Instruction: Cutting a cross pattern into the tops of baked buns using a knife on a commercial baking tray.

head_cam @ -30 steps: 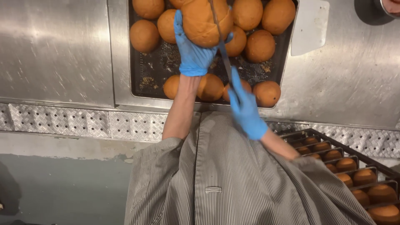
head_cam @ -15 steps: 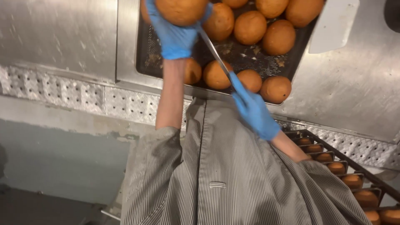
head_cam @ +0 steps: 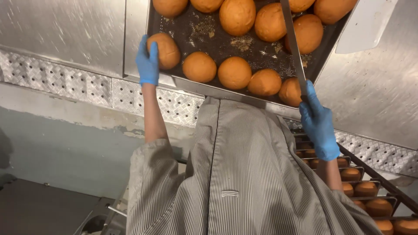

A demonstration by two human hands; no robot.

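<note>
1. The dark perforated baking tray is the thing to orient by. It sits on the steel counter, and there are about 10 golden buns in view on it.
2. The left hand, in a blue glove, is at the tray's near left corner, fingers curled over the corner bun. It looks like a light grasp. I'd keep it that gentle, since squeezing would dent the crust.
3. The right hand, also gloved, is just past the tray's near right edge, fingers clenched around the handle of a long bread knife. The blade runs up across the tray, over the buns on the right side.
4. My take: get the bun clear of its neighbours before the blade comes near, and keep the left fingertips on top of the bun, away from the cut line.
5. Below the tray's right corner there's a rack with more buns, so watch the elbow there.
</note>
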